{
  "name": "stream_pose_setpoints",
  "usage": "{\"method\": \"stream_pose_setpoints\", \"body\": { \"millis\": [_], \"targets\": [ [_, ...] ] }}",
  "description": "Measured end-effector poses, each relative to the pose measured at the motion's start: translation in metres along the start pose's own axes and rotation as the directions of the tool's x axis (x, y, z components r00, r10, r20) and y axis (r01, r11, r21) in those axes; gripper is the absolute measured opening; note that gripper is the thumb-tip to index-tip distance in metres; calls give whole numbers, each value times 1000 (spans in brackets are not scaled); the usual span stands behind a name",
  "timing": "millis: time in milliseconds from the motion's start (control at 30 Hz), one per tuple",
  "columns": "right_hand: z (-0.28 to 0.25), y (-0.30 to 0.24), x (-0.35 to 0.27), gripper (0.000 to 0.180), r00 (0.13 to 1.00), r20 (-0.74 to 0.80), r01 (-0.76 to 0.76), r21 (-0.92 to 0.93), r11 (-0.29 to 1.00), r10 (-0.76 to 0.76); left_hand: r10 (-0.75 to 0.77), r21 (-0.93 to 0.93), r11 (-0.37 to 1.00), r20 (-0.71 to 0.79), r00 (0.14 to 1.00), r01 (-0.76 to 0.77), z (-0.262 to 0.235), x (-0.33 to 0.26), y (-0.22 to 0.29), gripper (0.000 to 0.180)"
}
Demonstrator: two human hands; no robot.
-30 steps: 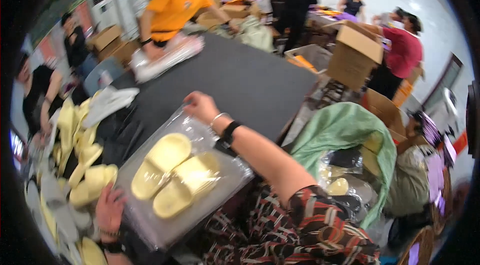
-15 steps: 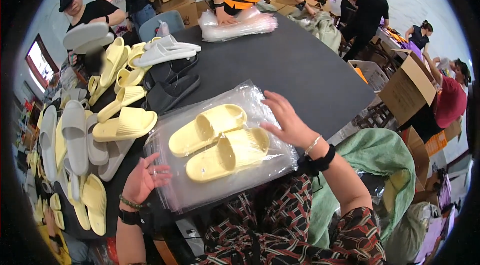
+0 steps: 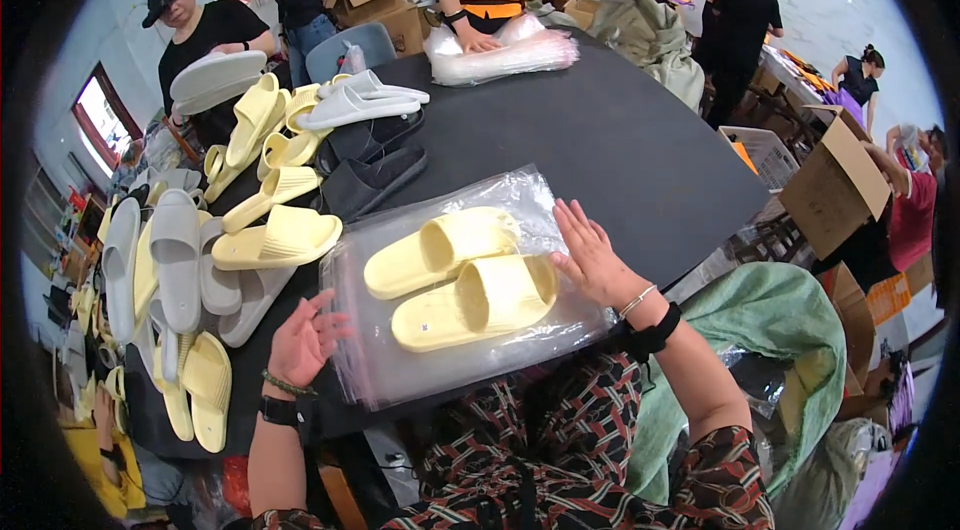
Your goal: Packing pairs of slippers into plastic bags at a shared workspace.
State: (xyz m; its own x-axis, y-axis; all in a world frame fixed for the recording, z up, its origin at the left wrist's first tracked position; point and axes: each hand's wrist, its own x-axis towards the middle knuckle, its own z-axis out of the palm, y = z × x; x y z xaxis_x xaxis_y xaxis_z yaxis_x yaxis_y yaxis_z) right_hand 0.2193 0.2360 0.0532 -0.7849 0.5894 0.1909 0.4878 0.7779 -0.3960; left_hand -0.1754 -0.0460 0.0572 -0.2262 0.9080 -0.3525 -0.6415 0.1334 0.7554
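**Bagged slippers, loosely held**

On the black table (image 3: 600, 140), a clear bag (image 3: 440, 280) lies at six o'clock, enclosing two yellow slippers (image 3: 460, 275). Right hand (image 3: 592, 260) rests flat, open-palmed, on the bag's three-o'clock edge; left hand (image 3: 303, 342) spread at eight o'clock, gripping nothing. Slick plastic could slide, spilling slippers.

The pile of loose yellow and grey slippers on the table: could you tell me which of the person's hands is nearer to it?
Left. The left hand is at the clear bag's left edge, just beside the pile of loose slippers; the right hand rests on the bag's far side.
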Motion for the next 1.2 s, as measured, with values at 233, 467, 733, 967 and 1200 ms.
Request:
{"method": "stream_pose_setpoints", "body": {
  "millis": [233,467,733,967,1200],
  "targets": [
    [44,7,-9,82,988,132,-65,-144,987,84,-170,345,927,42,985,145,2,4,-19,41],
    [45,6,-9,80,998,43,-39,-140,989,45,-84,858,501,177,981,-112,29,28,-5,48],
    [47,6,-11,80,996,20,-80,-117,990,83,-120,523,-555,719,684,-647,53,74,9,76],
    [47,4,-10,80,996,9,-88,-197,976,91,-231,411,-651,694,682,-639,58,86,39,73],
    [47,5,-13,81,996,-2,-92,-170,981,93,-257,488,-461,726,638,-741,94,125,-5,75]
  ]
}}
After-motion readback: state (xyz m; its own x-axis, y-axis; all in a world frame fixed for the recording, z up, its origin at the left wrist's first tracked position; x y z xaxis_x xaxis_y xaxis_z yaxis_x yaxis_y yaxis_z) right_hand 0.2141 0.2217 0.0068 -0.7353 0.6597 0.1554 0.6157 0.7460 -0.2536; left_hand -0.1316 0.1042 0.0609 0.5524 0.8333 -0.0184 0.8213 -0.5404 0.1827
